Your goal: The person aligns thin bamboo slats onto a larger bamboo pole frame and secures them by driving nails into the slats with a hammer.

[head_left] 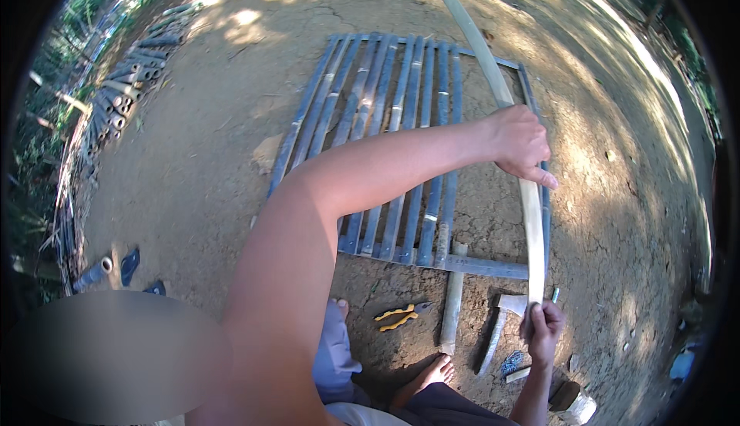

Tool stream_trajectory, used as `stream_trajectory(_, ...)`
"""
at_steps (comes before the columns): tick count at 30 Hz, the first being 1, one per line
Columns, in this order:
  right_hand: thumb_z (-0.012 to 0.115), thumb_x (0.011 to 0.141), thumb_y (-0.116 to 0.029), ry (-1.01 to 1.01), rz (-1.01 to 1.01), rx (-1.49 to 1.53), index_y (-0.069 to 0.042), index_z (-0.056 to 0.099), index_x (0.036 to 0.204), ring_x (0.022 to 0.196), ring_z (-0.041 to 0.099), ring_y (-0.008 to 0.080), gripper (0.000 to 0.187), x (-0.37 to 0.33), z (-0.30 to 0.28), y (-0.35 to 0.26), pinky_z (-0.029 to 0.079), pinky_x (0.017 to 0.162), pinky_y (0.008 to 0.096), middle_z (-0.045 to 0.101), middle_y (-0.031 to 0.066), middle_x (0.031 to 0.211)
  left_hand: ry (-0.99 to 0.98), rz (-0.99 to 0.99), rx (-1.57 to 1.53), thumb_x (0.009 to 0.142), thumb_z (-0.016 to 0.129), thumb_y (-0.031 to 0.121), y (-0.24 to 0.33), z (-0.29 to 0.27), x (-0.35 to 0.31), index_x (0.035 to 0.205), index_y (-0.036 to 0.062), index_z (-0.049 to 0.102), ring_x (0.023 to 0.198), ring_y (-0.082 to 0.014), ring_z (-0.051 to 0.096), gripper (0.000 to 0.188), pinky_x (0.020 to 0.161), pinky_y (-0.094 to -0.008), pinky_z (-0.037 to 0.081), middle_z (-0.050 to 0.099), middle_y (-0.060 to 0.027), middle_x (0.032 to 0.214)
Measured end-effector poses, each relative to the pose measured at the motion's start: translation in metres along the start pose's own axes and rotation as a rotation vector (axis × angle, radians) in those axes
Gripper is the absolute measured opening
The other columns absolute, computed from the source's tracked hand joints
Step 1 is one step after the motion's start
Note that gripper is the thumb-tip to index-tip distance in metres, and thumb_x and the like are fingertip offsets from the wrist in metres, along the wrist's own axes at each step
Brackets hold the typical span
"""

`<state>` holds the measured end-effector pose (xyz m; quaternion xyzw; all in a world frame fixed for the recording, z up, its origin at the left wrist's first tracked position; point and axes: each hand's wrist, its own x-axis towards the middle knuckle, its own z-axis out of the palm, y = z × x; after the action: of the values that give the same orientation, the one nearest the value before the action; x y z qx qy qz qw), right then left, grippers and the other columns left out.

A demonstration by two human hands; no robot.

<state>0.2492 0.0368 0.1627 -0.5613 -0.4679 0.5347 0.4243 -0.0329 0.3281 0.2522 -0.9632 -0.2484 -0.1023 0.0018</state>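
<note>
A long pale bamboo strip runs from the far edge of view toward me, bowed along its length. My left hand is closed around it partway along, thumb sticking out to the right, the arm crossing over the frame. Close to the strip's near end, my right hand pinches it between thumb and fingers. Beneath the strip, on the ground, lies a slatted bamboo frame; its slats fill the left and middle, and the strip passes over its right part. A hatchet lies just left of my right hand.
Yellow-handled pliers and a short bamboo pole lie near my bare feet. By my right forearm are a small heap of nails and a jar. Cut bamboo tubes are piled far left, with sandals nearer.
</note>
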Motion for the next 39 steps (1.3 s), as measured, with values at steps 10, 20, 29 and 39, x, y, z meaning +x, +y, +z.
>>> stream_trajectory(10, 0.079, 0.094, -0.026, -0.216, 0.03, 0.012, -0.001, 0.072, 0.099, 0.055, 0.065, 0.0152, 0.026, 0.098, 0.016, -0.091, 0.047, 0.046, 0.0229, 0.07, 0.0065, 0.077, 0.263, -0.782, -0.105, 0.097, 0.055, 0.071, 0.135, -0.05, -0.352, 0.052, 0.0073, 0.055, 0.038, -0.0312, 0.054, 0.078, 0.042, -0.0444, 0.043, 0.048, -0.0115, 0.042)
stream_trajectory(20, 0.064, 0.101, -0.048, -0.831, 0.282, 1.225, -0.001, 0.071, 0.104, 0.083, 0.065, 0.0171, 0.048, 0.162, 0.215, -0.082, 0.054, 0.071, 0.0375, 0.066, 0.0064, 0.092, 0.377, -1.255, -0.212, 0.094, 0.068, 0.057, 0.252, 0.004, -0.468, 0.057, 0.0111, 0.056, 0.046, -0.0302, 0.059, 0.06, 0.044, -0.0425, 0.042, 0.056, -0.009, 0.051)
stream_trajectory(29, 0.073, 0.083, -0.007, -0.636, 0.042, 1.785, -0.004, 0.066, 0.06, 0.037, 0.06, 0.0141, 0.024, 0.108, 0.237, -0.091, 0.049, 0.035, 0.0238, 0.067, 0.0057, 0.062, 0.14, -1.123, -0.554, 0.096, 0.059, 0.063, 0.243, 0.005, -0.51, 0.061, 0.0107, 0.06, 0.055, -0.0388, 0.062, 0.063, 0.05, -0.049, 0.046, 0.058, -0.014, 0.055)
stream_trajectory(39, 0.076, 0.089, -0.012, -0.666, -0.071, 1.555, -0.009, 0.058, 0.048, 0.028, 0.041, 0.0047, 0.044, 0.095, 0.233, -0.11, 0.028, 0.03, 0.0203, 0.056, 0.0018, 0.047, 0.278, -1.228, -0.477, 0.097, 0.057, 0.058, 0.256, 0.07, -0.506, 0.065, 0.0123, 0.057, 0.053, -0.0381, 0.061, 0.056, 0.05, -0.0498, 0.048, 0.058, -0.0137, 0.056)
